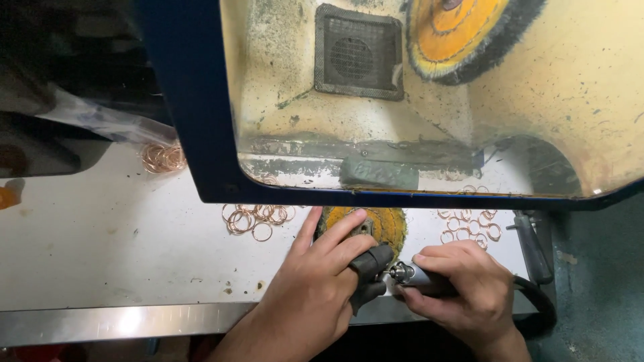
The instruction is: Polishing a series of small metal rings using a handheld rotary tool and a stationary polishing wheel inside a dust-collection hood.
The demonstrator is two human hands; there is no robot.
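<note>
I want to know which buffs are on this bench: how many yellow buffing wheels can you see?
2. One yellow buffing wheel sits at the top behind the dusty guard window; the other lies on the bench under the left hand. Others may be hidden behind the guard.

A clear plastic bag (100,121) lies at the left edge of the white bench, crumpled and see-through, its mouth pointing toward a small heap of thin copper-coloured rings (162,157) spilling out beside it. No labels, signs or screens show anywhere in the view.
</note>
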